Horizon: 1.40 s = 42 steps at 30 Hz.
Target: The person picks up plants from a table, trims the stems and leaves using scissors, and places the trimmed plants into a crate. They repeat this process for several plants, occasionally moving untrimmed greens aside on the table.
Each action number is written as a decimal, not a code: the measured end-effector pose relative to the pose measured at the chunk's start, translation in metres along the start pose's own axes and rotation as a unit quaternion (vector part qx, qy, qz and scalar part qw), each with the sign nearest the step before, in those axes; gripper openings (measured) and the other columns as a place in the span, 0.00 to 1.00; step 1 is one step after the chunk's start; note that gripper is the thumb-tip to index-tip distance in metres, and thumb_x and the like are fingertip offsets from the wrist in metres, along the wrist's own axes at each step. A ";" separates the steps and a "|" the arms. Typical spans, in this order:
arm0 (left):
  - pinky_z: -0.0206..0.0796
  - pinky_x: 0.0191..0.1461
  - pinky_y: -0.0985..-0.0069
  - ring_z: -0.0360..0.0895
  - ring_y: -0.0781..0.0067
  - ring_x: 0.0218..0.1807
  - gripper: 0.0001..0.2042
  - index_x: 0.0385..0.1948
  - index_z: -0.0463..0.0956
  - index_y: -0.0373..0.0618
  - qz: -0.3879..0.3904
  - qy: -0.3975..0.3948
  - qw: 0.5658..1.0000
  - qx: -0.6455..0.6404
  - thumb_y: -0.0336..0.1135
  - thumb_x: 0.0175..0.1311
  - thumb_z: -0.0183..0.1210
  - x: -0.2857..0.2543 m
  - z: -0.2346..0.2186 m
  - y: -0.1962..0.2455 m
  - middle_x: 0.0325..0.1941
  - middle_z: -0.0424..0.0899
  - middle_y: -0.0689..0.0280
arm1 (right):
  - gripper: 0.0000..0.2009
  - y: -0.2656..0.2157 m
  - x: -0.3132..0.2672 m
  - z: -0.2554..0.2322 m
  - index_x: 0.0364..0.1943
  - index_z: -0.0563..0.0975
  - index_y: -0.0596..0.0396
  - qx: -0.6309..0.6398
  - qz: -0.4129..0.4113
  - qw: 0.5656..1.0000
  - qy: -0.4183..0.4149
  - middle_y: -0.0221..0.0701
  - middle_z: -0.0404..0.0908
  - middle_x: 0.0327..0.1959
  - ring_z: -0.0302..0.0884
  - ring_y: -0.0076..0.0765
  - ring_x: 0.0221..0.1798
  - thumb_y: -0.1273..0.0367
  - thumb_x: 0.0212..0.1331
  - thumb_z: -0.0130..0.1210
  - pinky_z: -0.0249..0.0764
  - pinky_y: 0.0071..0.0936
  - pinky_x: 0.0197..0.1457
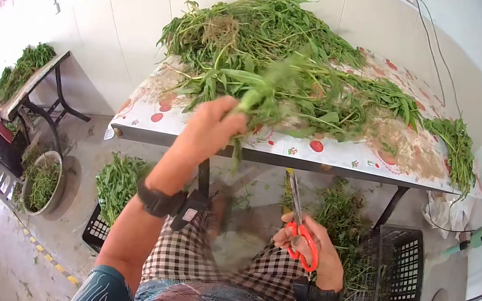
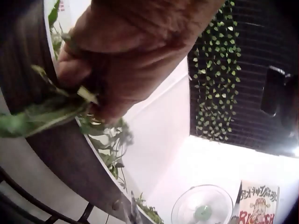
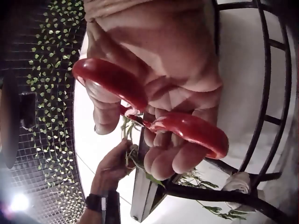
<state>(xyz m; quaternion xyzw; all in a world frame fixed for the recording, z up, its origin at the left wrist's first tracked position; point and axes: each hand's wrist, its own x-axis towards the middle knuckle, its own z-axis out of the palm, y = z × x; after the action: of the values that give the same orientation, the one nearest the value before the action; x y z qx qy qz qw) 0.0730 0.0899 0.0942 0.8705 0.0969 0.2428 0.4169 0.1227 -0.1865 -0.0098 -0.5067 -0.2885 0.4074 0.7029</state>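
In the head view my left hand (image 1: 211,129) grips a bunch of green stems (image 1: 251,100) above the table's front edge; the leafy tops are blurred. The left wrist view has the left hand (image 2: 126,51) with fingers curled round the stems, a leaf (image 2: 42,116) hanging out. My right hand (image 1: 315,250) holds red-handled scissors (image 1: 304,247) below the table edge, blades pointing up. In the right wrist view the right hand (image 3: 163,60) has its thumb and fingers through the red handles (image 3: 191,133). Behind it the left hand shows with stems.
A large heap of greens (image 1: 260,32) lies at the back of the patterned table (image 1: 153,101), with loose stems along its front. Black crates (image 1: 406,267) with greens stand below on both sides. At the far left are a tub (image 1: 55,193), another table (image 1: 42,82) and a seated person.
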 end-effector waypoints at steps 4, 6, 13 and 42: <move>0.68 0.26 0.79 0.73 0.79 0.25 0.05 0.36 0.71 0.42 -0.058 0.053 0.904 -0.421 0.32 0.63 0.49 -0.004 -0.008 -0.035 0.29 0.76 0.67 | 0.25 -0.004 0.001 0.000 0.50 0.68 0.60 -0.005 0.009 1.000 0.011 0.33 0.77 0.34 0.73 0.25 0.36 0.59 0.53 0.59 0.69 0.23 0.42; 0.67 0.24 0.82 0.72 0.80 0.23 0.05 0.38 0.70 0.43 -0.122 0.101 0.855 -0.493 0.31 0.63 0.49 -0.004 -0.014 -0.036 0.29 0.76 0.67 | 0.26 -0.007 0.002 -0.002 0.49 0.68 0.61 -0.021 -0.002 1.000 0.022 0.33 0.77 0.33 0.73 0.25 0.33 0.57 0.51 0.60 0.69 0.21 0.38; 0.64 0.21 0.86 0.72 0.82 0.22 0.06 0.38 0.71 0.44 -0.094 0.136 0.875 -0.455 0.33 0.62 0.52 0.001 -0.018 -0.039 0.27 0.76 0.69 | 0.21 -0.047 0.019 -0.021 0.45 0.68 0.62 -0.130 -0.133 0.974 0.131 0.30 0.74 0.25 0.67 0.19 0.22 0.64 0.49 0.59 0.64 0.15 0.25; 0.64 0.21 0.81 0.71 0.79 0.24 0.10 0.30 0.68 0.52 -0.140 0.207 0.791 -0.558 0.47 0.63 0.51 -0.088 -0.034 -0.070 0.25 0.73 0.70 | 0.17 -0.151 0.022 -0.029 0.53 0.63 0.48 0.075 -0.374 0.924 -0.015 0.26 0.72 0.32 0.59 0.15 0.19 0.71 0.59 0.48 0.57 0.15 0.22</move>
<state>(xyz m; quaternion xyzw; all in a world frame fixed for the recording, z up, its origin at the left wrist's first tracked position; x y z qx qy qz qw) -0.0172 0.1248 0.0278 0.3920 0.1493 0.3684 0.8296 0.2000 -0.2045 0.1238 -0.3017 -0.4363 0.1424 0.8357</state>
